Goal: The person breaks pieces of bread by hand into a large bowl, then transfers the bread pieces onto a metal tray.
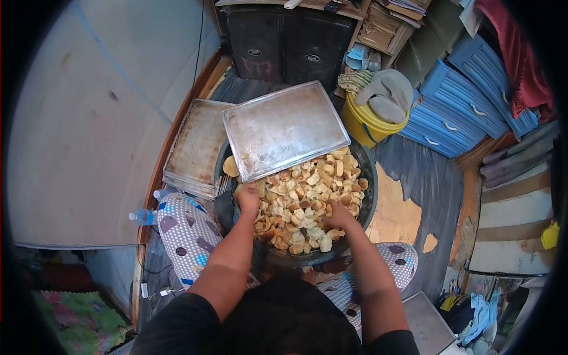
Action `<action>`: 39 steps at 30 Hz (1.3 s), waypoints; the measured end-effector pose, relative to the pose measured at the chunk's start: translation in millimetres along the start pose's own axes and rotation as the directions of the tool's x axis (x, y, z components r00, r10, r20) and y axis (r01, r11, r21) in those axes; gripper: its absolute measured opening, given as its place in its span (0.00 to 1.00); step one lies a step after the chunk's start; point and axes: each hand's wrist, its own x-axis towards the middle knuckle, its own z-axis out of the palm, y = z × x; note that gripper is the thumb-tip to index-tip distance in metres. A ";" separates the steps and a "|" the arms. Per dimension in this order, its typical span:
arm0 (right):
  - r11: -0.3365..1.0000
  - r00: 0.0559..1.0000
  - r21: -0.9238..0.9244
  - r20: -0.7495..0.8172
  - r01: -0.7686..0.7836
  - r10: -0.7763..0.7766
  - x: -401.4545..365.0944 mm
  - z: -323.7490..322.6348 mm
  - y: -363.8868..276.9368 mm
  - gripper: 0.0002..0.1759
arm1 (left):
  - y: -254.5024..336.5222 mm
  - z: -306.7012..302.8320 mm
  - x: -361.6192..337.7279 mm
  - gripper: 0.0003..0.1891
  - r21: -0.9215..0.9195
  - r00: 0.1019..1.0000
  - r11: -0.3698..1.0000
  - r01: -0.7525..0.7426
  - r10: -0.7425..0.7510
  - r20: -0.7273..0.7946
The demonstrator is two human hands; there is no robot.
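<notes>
Reaching among bread pieces (300,196) heaped between my left hand (248,197) and right hand (338,215), I cannot tell whether either pinches or spreads; the tub (371,195) sits between my knees (188,228), presumably for steadiness.

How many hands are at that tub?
2: the left hand at the left of the bread pieces, the right hand at their right, both at the dark tub. No others show.

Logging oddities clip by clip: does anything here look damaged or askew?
Yes: right of the basin, the dark floor covering has a ragged tan patch, as if torn away. A metal tray also sits askew over the basin's far side.
</notes>
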 end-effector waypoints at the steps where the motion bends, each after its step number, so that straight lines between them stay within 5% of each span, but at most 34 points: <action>1: 0.994 0.994 0.028 0.025 -0.109 0.109 -8.0 14.5 -0.8 0.49 | -16.4 14.5 5.5 0.23 -0.126 0.973 0.990 0.056 -0.026 0.229; 2: 0.974 0.975 0.052 0.052 -0.219 0.217 -15.7 30.8 -1.4 0.54 | -33.0 30.5 11.0 0.27 -0.235 0.894 0.962 0.138 -0.019 0.449; 6: 0.954 0.948 -0.052 -0.137 -0.297 0.288 -37.1 93.7 -20.8 0.62 | 31.2 19.0 -57.2 0.57 0.259 0.785 0.916 -0.308 0.091 0.612; 8: 0.955 0.938 -0.114 -0.254 -0.273 0.237 -31.7 110.3 -29.6 0.62 | 16.8 36.5 -68.5 0.63 0.359 0.748 0.838 -0.411 0.085 0.658; 12: 0.987 0.937 -0.080 -0.335 -0.138 0.104 -5.5 119.6 -24.3 0.47 | 44.3 40.4 -88.2 0.61 0.418 0.693 0.783 -0.460 0.023 0.720; 13: 0.999 0.928 -0.006 -0.372 -0.034 0.029 4.3 112.3 -19.3 0.35 | 38.3 51.3 -85.5 0.58 0.396 0.683 0.771 -0.498 0.067 0.728; 14: 0.999 0.930 -0.013 -0.367 -0.031 0.024 17.4 104.3 -13.3 0.35 | 32.0 61.6 -79.9 0.55 0.374 0.669 0.758 -0.535 0.109 0.736; 15: 0.998 0.942 0.060 -0.335 0.036 -0.014 33.5 94.3 -6.9 0.30 | 48.0 55.4 -79.9 0.44 0.336 0.700 0.792 -0.510 0.155 0.697; 18: 0.952 0.915 0.232 -0.392 0.201 -0.097 73.7 46.7 -16.6 0.16 | 46.6 78.5 -36.4 0.35 0.151 0.728 0.934 -0.323 0.144 0.670; 19: 0.952 0.945 0.279 -0.324 0.127 -0.031 87.9 28.1 -22.7 0.16 | 75.1 66.8 -30.5 0.31 0.116 0.749 0.966 -0.230 0.100 0.655; 20: 0.971 0.921 0.151 -0.370 0.187 -0.120 100.6 11.5 -27.3 0.19 | 76.1 72.6 -18.1 0.31 0.128 0.753 0.968 -0.218 0.083 0.653; 22: 0.969 0.893 0.035 -0.399 0.244 -0.210 126.7 1.9 -32.3 0.22 | 76.4 81.8 -0.1 0.37 0.174 0.804 0.876 -0.450 0.312 0.507; 24: 0.991 0.892 0.037 -0.441 0.130 -0.101 146.5 10.4 -32.2 0.34 | 89.6 80.9 -1.6 0.41 0.314 0.811 0.831 -0.460 0.248 0.529; 25: 0.999 0.954 -0.028 -0.297 0.030 -0.037 153.0 18.8 -32.8 0.43 | 95.0 79.8 -4.0 0.44 0.431 0.817 0.769 -0.472 0.199 0.541; 28: 0.980 0.997 -0.198 -0.078 0.012 -0.028 138.7 21.5 -42.3 0.42 | 81.5 86.4 -7.1 0.51 0.477 0.778 0.690 -0.544 0.203 0.594; 32: 0.954 0.974 -0.242 0.185 0.176 -0.133 101.2 -1.7 -42.3 0.47 | 67.9 78.2 -19.6 0.52 0.352 0.697 0.756 -0.551 0.184 0.693; 36: 0.903 0.994 -0.419 -0.012 0.091 -0.105 86.5 26.7 -47.2 0.58 | 66.7 77.7 -20.7 0.47 0.370 0.708 0.723 -0.584 0.229 0.668; 37: 0.907 0.977 -0.415 -0.154 0.074 -0.150 90.3 34.6 -48.1 0.52 | 61.4 83.3 -15.0 0.47 0.368 0.706 0.720 -0.588 0.235 0.668; 39: 0.917 0.973 -0.394 -0.177 0.066 -0.146 102.4 38.1 -47.1 0.47 | 59.0 91.0 -1.5 0.42 0.309 0.718 0.766 -0.563 0.269 0.642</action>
